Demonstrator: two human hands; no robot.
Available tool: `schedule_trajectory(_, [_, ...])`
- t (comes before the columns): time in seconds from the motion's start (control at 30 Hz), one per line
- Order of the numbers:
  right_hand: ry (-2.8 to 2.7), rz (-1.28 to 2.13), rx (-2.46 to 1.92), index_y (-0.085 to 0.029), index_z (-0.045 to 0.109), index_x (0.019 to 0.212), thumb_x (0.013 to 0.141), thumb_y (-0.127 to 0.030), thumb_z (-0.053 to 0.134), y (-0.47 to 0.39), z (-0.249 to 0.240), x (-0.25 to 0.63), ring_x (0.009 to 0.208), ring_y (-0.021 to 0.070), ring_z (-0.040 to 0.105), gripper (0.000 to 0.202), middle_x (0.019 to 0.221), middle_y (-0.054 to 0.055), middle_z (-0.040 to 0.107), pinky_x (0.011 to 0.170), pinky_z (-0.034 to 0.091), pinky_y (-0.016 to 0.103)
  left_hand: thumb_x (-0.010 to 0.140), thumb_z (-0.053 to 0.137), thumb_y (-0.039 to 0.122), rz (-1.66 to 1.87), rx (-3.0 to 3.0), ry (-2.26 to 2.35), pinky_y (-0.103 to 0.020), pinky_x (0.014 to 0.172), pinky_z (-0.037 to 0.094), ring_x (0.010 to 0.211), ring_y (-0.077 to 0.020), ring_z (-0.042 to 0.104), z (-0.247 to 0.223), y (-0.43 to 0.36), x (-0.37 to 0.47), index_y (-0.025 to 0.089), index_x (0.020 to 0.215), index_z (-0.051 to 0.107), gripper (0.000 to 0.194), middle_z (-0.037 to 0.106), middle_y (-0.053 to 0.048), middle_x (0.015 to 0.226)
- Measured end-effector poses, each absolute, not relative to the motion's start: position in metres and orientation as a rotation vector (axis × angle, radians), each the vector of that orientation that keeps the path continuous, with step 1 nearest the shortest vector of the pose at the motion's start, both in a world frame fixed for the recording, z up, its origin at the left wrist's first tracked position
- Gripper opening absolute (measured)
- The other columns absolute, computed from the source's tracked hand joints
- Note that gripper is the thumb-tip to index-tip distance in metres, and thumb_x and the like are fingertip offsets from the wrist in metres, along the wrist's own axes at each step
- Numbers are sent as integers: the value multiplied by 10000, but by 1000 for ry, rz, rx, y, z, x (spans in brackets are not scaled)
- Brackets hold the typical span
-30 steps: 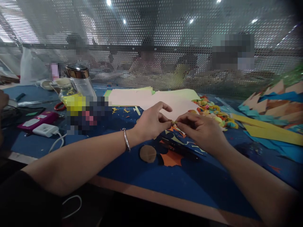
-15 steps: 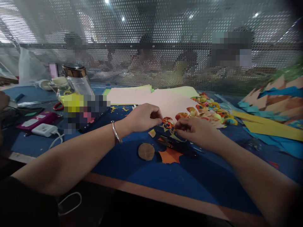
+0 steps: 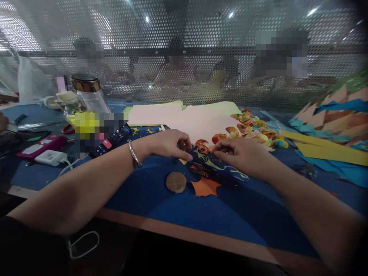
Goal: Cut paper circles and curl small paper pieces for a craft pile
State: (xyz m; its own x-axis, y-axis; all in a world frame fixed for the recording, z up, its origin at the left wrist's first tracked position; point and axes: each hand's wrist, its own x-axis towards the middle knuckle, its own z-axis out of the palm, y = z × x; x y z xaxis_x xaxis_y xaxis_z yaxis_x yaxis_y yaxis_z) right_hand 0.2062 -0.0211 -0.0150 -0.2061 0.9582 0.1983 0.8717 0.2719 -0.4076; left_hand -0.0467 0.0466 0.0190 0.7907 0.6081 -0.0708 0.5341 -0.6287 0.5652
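My left hand (image 3: 172,143), with a silver bangle on its wrist, hovers over the table with thumb and index finger apart, holding nothing visible. Its thumb is close to a small pale yellow paper scrap (image 3: 183,161). My right hand (image 3: 240,154) has its fingertips drawn together in a pinch; what is between them is hidden. Between the hands lies an orange-red patterned paper cutout (image 3: 203,145), beside the right fingertips. Thin yellowish paper offcuts (image 3: 220,165) lie under the right hand. Nearer me are an orange spiky-edged paper piece (image 3: 206,187) and a round brown disc (image 3: 176,182).
Pale pink sheets (image 3: 201,119) and a heap of colourful paper cutouts (image 3: 253,130) lie behind my hands. At left are a phone (image 3: 110,141), white charger (image 3: 51,157), purple box (image 3: 43,147) and lidded bottle (image 3: 92,94). Yellow paper strips (image 3: 330,150) lie right. Perforated panel (image 3: 184,73) behind.
My left hand has shifted slightly left, its thumb and index finger spreading apart. My right hand stays near the cutout, and more of the yellowish offcuts now shows beneath it.
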Motion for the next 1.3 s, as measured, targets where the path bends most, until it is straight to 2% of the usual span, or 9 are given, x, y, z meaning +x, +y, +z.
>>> schedule_trajectory(0.1, [-2124,250,-1604,-213,736,815,835,-378,599,-22,-14,206,580,168,625,216,691,50,726,554,411,311,754,716,312,134,2453,860,-283,699,473,779,-177,670,17,42,-44,131,1097,719,388,759,-103,1001])
schedule_trajectory(0.2, [-2122,245,-1554,-211,713,780,852,-398,587,-22,-13,204,564,157,605,237,674,47,711,552,408,307,732,651,186,168,2521,894,-278,690,460,776,-174,662,15,40,-43,145,1013,745,299,761,-87,958])
schedule_trajectory(0.33, [-2076,282,-1516,-212,703,781,865,-412,580,-24,-14,201,595,156,606,250,780,56,739,568,419,308,686,630,135,215,2448,937,-268,670,467,786,-181,682,16,39,-42,148,935,757,280,767,-77,900])
schedule_trajectory(0.43, [-2030,361,-1492,-212,708,846,886,-435,582,-26,-14,198,623,164,606,259,831,61,741,573,426,309,693,643,137,344,2328,946,-260,642,475,712,-159,670,16,38,-41,129,945,747,273,754,-66,815])
schedule_trajectory(0.53, [-2009,403,-1435,-215,697,865,910,-482,591,-30,-11,195,629,163,583,291,788,49,710,573,422,303,750,620,150,547,2156,894,-256,630,499,659,-136,660,11,36,-37,134,947,725,224,730,-51,750])
schedule_trajectory(0.7, [-1973,474,-1397,-220,666,826,940,-560,569,-35,-8,185,542,128,456,372,641,-1,576,514,356,289,773,615,167,758,2039,844,-259,670,533,670,-117,665,2,29,-27,153,917,716,176,722,-31,758])
schedule_trajectory(0.87, [-1949,497,-1385,-214,677,828,890,-682,598,-36,-9,181,568,134,477,479,668,8,604,527,361,289,780,633,186,873,2159,837,-248,669,514,673,-99,626,1,20,-21,157,884,709,132,723,-25,782])
schedule_trajectory(1.3, [-1950,462,-1442,-212,683,838,889,-661,591,-37,-7,181,529,132,463,462,627,2,578,502,338,290,808,625,191,996,2361,826,-265,703,500,754,-123,640,1,13,-21,170,893,702,117,713,-37,850])
